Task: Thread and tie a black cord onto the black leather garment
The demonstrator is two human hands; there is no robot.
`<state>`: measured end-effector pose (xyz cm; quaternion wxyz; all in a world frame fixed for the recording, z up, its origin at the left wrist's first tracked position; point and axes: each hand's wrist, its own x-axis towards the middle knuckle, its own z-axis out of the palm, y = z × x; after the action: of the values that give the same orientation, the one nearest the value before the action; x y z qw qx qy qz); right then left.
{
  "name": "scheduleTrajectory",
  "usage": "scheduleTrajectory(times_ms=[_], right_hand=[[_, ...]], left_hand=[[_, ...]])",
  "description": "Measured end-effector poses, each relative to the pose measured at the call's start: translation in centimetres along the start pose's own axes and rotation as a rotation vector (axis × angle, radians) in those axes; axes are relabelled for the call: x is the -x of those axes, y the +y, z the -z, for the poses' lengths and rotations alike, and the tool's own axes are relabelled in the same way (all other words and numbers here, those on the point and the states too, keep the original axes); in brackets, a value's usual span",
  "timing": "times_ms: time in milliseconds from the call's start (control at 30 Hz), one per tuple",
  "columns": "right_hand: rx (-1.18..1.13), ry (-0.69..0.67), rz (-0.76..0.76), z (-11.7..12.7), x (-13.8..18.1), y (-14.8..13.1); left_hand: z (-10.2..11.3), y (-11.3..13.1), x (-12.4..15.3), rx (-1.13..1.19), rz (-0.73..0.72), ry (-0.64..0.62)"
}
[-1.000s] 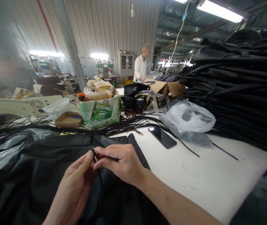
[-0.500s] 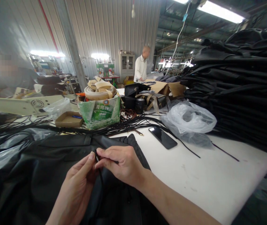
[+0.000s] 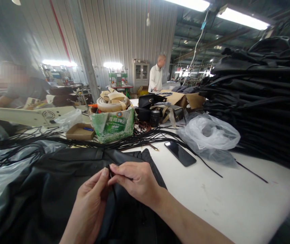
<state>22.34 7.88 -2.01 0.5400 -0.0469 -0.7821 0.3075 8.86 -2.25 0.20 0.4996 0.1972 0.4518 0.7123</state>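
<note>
A thin black cord (image 3: 115, 200) runs down from between my fingertips, over a black leather-like garment (image 3: 58, 183) spread on the white table (image 3: 226, 200). Thumb and fingers of my left hand (image 3: 92, 200) pinch the cord near its upper end. My right hand (image 3: 137, 179) closes on the same spot from the other side, its fingertips almost touching the left ones. A small shiny bit shows at the pinch, too small to make out. Both hands are just above the garment, and the cord's tip is partly hidden by the fingers.
Behind the garment lie several loose black cords (image 3: 124, 144), a green carton (image 3: 113, 125) of tape rolls and a shallow cardboard box (image 3: 80, 132). A phone (image 3: 180, 153) and a clear plastic bag (image 3: 211, 135) sit right of them. Stacked black material (image 3: 259, 101) rises at right. Two people work beyond.
The view has shifted slightly, so everything appears a little lower and further right. Both hands keep the same pinch on the cord, with hardly any movement.
</note>
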Motion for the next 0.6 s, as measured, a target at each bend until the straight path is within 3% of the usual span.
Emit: scheduleTrajectory(times_ms=[233, 600], right_hand=[[0.034, -0.003, 0.097, 0.5, -0.2, -0.1], [0.149, -0.113, 0.180, 1.1, -0.4, -0.1]], left_hand=[[0.4, 0.1, 0.5, 0.036, 0.037, -0.074], [0.3, 0.1, 0.4, 0.011, 0.032, -0.081]])
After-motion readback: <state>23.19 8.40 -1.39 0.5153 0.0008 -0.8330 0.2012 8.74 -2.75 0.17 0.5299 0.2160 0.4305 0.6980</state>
